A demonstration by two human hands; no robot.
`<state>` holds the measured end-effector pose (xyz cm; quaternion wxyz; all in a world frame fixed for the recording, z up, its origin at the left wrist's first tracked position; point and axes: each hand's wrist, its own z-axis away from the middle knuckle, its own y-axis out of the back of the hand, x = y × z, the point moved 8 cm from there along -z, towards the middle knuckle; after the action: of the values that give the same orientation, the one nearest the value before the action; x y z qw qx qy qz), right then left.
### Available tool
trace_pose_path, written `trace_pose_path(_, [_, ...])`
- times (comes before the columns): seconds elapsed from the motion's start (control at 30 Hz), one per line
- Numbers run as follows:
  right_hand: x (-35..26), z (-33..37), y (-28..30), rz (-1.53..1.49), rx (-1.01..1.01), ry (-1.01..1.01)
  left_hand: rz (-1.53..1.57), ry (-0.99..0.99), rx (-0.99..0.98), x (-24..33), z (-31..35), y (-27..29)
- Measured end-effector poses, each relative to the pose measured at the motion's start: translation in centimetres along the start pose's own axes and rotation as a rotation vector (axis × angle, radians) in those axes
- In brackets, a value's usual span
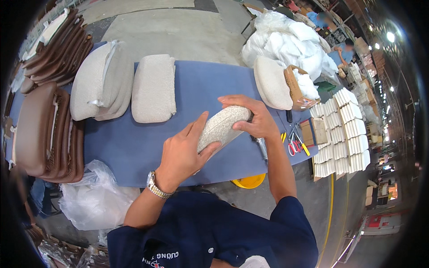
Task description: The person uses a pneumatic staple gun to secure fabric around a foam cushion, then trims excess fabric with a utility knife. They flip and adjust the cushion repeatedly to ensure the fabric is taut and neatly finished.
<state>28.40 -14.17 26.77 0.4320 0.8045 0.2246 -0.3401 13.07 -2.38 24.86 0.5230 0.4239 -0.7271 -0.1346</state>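
Observation:
Both my hands hold a small padded piece covered in light beige woven fabric (221,126) above the blue table (205,85). My left hand (182,152), with a metal watch at the wrist, cups its near end, thumb up along the side. My right hand (250,116) grips its far end from above with curled fingers. A metal tool (262,148) lies on the table just under my right wrist.
Beige cushions (154,87) lie on the table's far side, another (271,82) by a cardboard box (298,87). Brown seat pads (42,131) are stacked at left. Red scissors (293,145) and small tools sit at right. White panels (342,129), clear plastic bags (96,196) and a yellow bucket (249,181) surround the table.

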Motion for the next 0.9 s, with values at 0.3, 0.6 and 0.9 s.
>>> trace_pose_path(0.3, [0.3,-0.1,-1.4,-0.018,0.154,-0.176,-0.145,0.010,-0.112,1.4,1.9,-0.7])
trace_pose_path(0.6, [-0.3,-4.7,-6.2,-0.226,-0.043,-0.282,-0.199,0.069,-0.097,2.0,2.0,1.7])
trace_pose_path(0.9, [8.9,0.4,-8.0,-0.091,0.021,-0.454,-0.042,0.149,-0.119,-1.5,3.0,3.1])
